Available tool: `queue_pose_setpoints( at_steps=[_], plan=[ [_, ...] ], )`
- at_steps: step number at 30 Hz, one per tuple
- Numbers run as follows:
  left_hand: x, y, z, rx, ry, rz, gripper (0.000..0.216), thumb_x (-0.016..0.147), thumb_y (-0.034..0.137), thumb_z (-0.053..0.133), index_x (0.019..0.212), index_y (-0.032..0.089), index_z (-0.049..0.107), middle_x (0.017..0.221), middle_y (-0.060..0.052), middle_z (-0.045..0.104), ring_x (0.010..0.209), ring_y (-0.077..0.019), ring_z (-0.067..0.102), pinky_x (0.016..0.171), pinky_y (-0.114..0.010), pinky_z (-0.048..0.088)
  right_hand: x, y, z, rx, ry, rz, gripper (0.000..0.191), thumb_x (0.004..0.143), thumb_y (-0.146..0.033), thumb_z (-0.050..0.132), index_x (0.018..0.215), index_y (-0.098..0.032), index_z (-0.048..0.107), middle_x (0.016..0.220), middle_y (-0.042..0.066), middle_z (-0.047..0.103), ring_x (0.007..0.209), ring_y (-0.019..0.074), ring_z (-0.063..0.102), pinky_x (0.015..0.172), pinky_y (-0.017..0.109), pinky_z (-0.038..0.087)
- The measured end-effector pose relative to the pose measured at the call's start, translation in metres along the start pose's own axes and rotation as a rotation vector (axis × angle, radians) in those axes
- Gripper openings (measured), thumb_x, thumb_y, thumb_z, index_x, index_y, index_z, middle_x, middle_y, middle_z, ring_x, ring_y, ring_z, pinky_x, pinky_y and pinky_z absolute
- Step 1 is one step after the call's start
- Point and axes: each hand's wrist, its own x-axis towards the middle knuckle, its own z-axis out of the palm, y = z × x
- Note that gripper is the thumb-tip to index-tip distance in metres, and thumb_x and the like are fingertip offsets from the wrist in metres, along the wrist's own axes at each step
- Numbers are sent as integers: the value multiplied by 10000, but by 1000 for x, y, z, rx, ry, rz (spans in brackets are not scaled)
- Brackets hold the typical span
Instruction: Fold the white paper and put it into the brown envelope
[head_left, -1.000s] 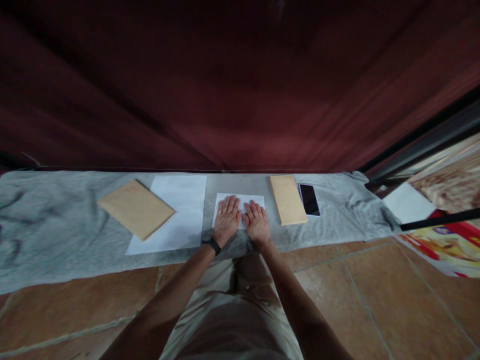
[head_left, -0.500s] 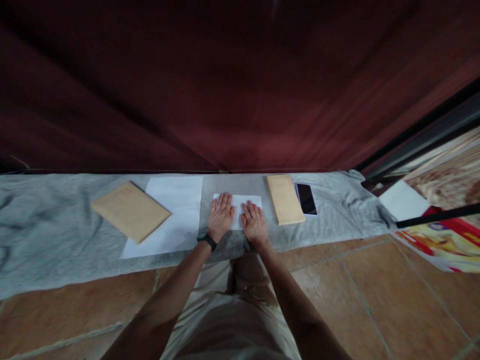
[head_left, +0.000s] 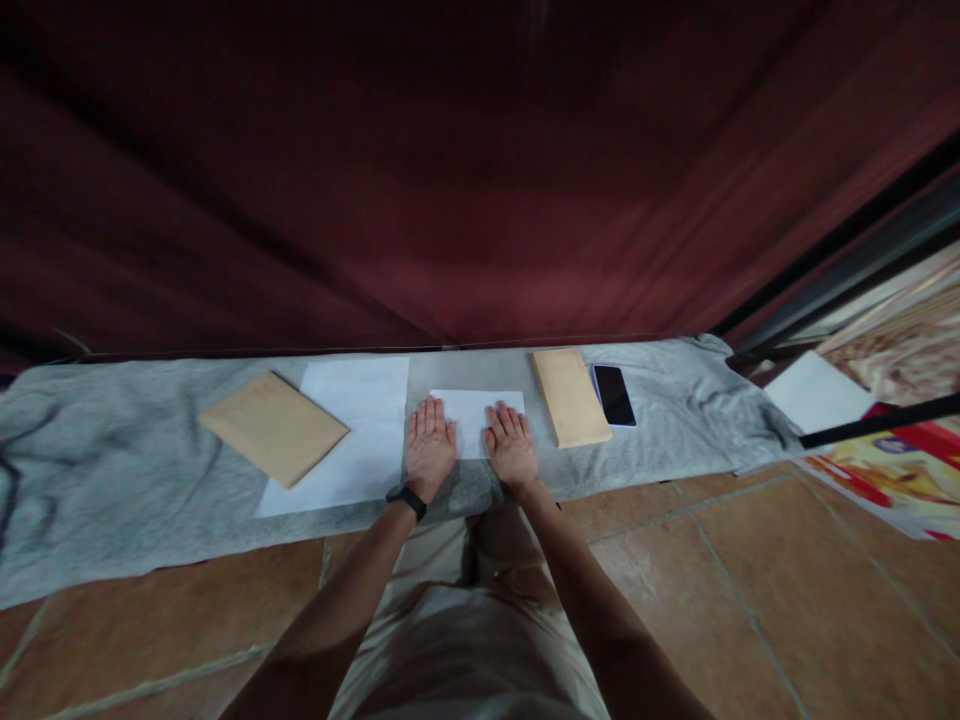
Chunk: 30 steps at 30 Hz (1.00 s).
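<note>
A small white sheet of paper (head_left: pixel 470 410), apparently folded, lies flat in front of me on the grey cloth. My left hand (head_left: pixel 430 448) rests palm down over its left edge, fingers stretched out and a dark band on the wrist. On the paper's right part my right hand (head_left: pixel 511 445) lies flat, its fingers extended. To the left, larger white sheets (head_left: pixel 360 430) are partly covered by a brown envelope (head_left: pixel 275 428) set at an angle. Right of my hands is a stack of brown envelopes (head_left: pixel 572 398), with a phone (head_left: pixel 614 395) beside it.
The grey cloth (head_left: pixel 150 480) covers a long, narrow surface against a dark red curtain-like backdrop (head_left: pixel 480 200). Dark bars (head_left: pixel 885 425) stand at the right, near a white sheet (head_left: pixel 817 388) and a colourful printed box or sheet (head_left: pixel 892 470). Below is a tiled floor (head_left: pixel 675 580).
My left hand has slid left and slightly down to the small paper's left edge. My right hand stays nearly in place on the paper. The view has shifted slightly.
</note>
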Motion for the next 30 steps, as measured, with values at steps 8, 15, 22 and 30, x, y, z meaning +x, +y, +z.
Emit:
queue_pose_setpoints(
  at_steps=[8,15,22,30],
  plan=[
    [-8,-1,-4,30,-2,-8,627,1037,337,283,1555,-7,366,1631,-237,339,1547,-318,288,1261,-533,226,-20,7,-1,-18,71,54,572,1068,-350,393,1570,-77,386,1619,185,395,1515,285,356,1244,489,259],
    [-6,-2,-4,-27,17,-2,627,1017,322,317,1530,-32,390,1612,-261,364,1541,-335,297,1265,-550,216,-49,15,-6,-23,168,74,566,1067,-330,364,1558,-52,399,1579,211,450,1490,304,397,1219,511,304],
    [-27,-18,-3,-420,8,-133,553,946,291,478,1479,146,503,1614,-157,421,1487,-291,414,1229,-484,358,-74,4,-12,-19,172,39,526,1067,-312,378,1552,-113,428,1596,160,445,1476,294,421,1228,520,288],
    [-33,-14,-15,-871,3,-540,412,840,286,643,1241,193,640,1303,-137,680,1241,-287,634,1054,-454,512,-82,-22,-14,45,74,-48,474,1051,-317,469,1507,-192,505,1574,112,486,1453,267,462,1233,501,295]
  ],
)
